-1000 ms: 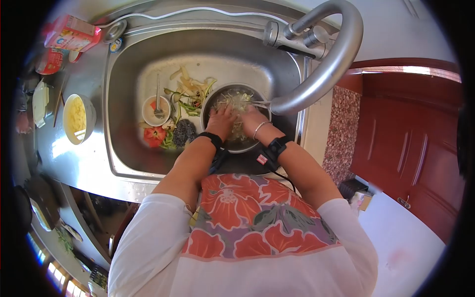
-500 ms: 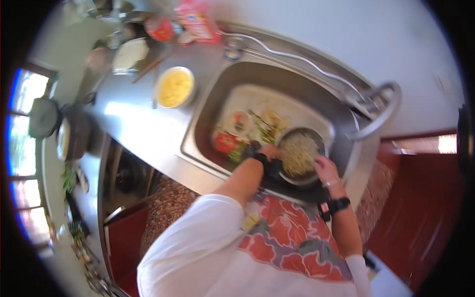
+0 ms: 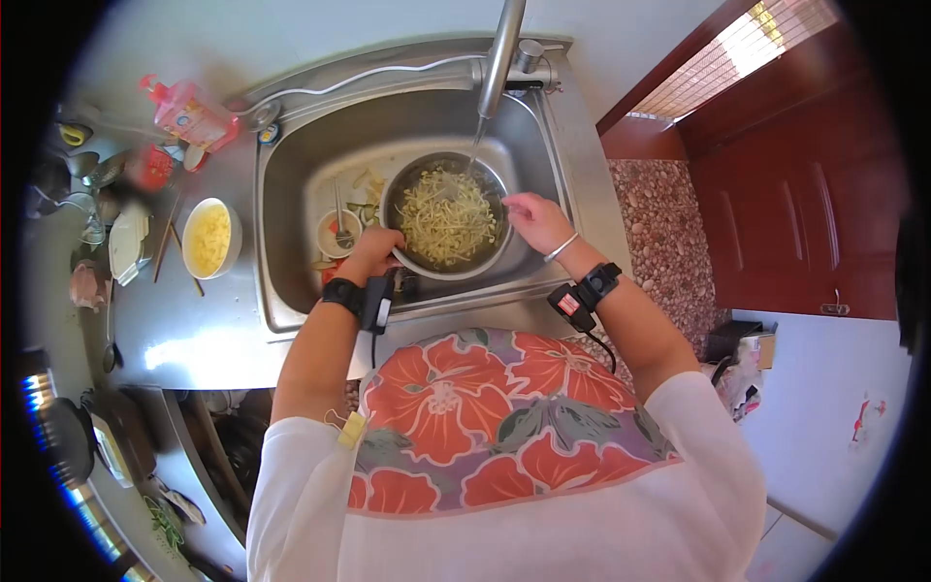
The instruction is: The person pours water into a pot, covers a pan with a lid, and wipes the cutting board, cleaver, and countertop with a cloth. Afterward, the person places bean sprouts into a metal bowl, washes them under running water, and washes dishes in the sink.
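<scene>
Counter: a metal counter (image 3: 175, 325) is seen at the left of the sink; on it are placed a pink bottle (image 3: 192, 116), a pair of chopsticks and a white bowl.
Sink: a steel sink (image 3: 289, 194) is set into the counter, and the metal pot is contained in its right part.
Faucet: the faucet (image 3: 499, 68) is pointed downward above the pot, and a thin stream of water (image 3: 475, 145) is let down near the far edge of the pot.
Metal pot: the round metal pot (image 3: 456, 275) is placed between the two hands, its opening turned upward.
Pale sprouts: the pale sprouts (image 3: 446, 215) are gathered inside the pot; by neither hand are they held.
Left hand: the near left rim of the pot is gripped by the left hand (image 3: 372, 256), with the fingers bent about it; the sprouts lie to the right of this grip.
Right hand: the fingers of the right hand (image 3: 539, 225) are drawn together at the right rim; whether the rim is pinched cannot be told. The sprouts lie to the left of it.
White bowl: the white bowl (image 3: 233, 254) is filled with yellow pieces (image 3: 209, 239).
Small dish: a small white dish (image 3: 323, 238) is seen in the sink, just beside the left hand.
Utensil: a metal utensil (image 3: 338, 209) is leaned in the dish.
</scene>
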`<state>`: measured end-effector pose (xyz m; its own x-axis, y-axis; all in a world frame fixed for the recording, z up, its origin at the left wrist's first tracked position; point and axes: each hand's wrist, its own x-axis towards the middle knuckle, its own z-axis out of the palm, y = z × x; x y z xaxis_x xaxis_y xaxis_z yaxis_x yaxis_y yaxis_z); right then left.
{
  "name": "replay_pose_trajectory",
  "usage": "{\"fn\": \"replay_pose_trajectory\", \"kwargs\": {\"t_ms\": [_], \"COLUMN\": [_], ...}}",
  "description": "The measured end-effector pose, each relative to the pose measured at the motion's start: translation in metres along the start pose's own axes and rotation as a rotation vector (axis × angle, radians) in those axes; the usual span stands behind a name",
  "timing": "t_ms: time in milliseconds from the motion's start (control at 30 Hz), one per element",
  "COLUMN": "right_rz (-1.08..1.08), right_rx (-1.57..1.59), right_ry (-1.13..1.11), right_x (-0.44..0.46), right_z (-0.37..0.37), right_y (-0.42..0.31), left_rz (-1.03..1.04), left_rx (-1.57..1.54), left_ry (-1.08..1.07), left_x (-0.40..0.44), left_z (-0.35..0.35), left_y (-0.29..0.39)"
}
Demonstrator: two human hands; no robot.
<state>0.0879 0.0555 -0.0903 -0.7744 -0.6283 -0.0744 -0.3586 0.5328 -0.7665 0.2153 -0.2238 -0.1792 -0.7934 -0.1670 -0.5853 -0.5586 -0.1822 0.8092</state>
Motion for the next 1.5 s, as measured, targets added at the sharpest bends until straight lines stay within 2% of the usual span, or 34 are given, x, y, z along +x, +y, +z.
{"fn": "replay_pose_trajectory", "kwargs": {"t_ms": [33,133,200,300,400,433,567,700,767,800,833,1033,1133,1200,1267,1300,1367,1400,1500], "right_rz": [-0.067,-0.253,-0.418,-0.463,-0.382,-0.373,-0.292,-0.01,0.229,0.238,0.239,0.248,0.284,0.378,0.474,0.346,0.288,0.373,0.11], "right_rx": [0.021,0.05,0.032,0.075,0.225,0.228,0.11,0.137,0.55,0.717,0.889,1.139,1.141,0.967,0.701,0.277,-0.159,-0.172,-0.189], "right_ry": [0.021,0.078,0.12,0.229,0.258,0.224,0.149,0.011,0.044,0.026,0.009,0.059,0.022,-0.073,-0.196,-0.288,-0.396,-0.425,-0.48], "right_x": [0.003,0.008,0.011,0.013,0.017,0.022,0.026,0.049,0.058,0.068,0.079,0.116,0.114,0.11,0.101,0.101,0.094,0.088,0.105], "right_z": [0.002,0.011,0.014,0.016,0.019,0.021,0.034,0.043,0.032,0.023,0.015,-0.006,0.006,0.029,0.06,0.082,0.114,0.127,0.186], "right_y": [-0.006,-0.033,-0.041,-0.069,-0.081,-0.075,-0.064,-0.028,-0.051,-0.052,-0.053,-0.067,-0.065,-0.057,-0.051,-0.038,-0.048,-0.065,-0.035], "left_rz": [-0.143,-0.179,-0.161,-0.201,-0.155,-0.151,-0.122,0.012,0.009,0.048,0.006,0.091,0.086,0.09,0.1,0.084,0.11,0.1,0.077], "left_rx": [-0.154,0.106,-0.074,-0.28,-0.331,-0.288,-0.454,-0.574,-0.661,-0.735,-0.77,-0.753,-0.805,-0.828,-0.899,-0.943,-0.971,-0.998,-1.03], "left_ry": [0.115,0.107,0.107,0.161,0.183,0.207,0.348,0.491,0.555,0.614,0.67,1.01,1.114,1.122,1.019,0.981,0.98,0.979,0.985], "left_x": [-0.029,-0.069,-0.083,-0.131,-0.164,-0.178,-0.231,-0.284,-0.314,-0.322,-0.336,-0.386,-0.39,-0.382,-0.375,-0.37,-0.357,-0.35,-0.33], "left_z": [0.008,-0.011,-0.022,-0.02,-0.037,-0.042,-0.082,-0.121,-0.14,-0.169,-0.172,-0.255,-0.287,-0.308,-0.326,-0.343,-0.361,-0.368,-0.377], "left_y": [0.035,0.066,0.056,0.069,0.055,0.055,0.036,0.007,0.005,-0.022,-0.016,-0.07,-0.09,-0.103,-0.11,-0.12,-0.131,-0.136,-0.142]}}
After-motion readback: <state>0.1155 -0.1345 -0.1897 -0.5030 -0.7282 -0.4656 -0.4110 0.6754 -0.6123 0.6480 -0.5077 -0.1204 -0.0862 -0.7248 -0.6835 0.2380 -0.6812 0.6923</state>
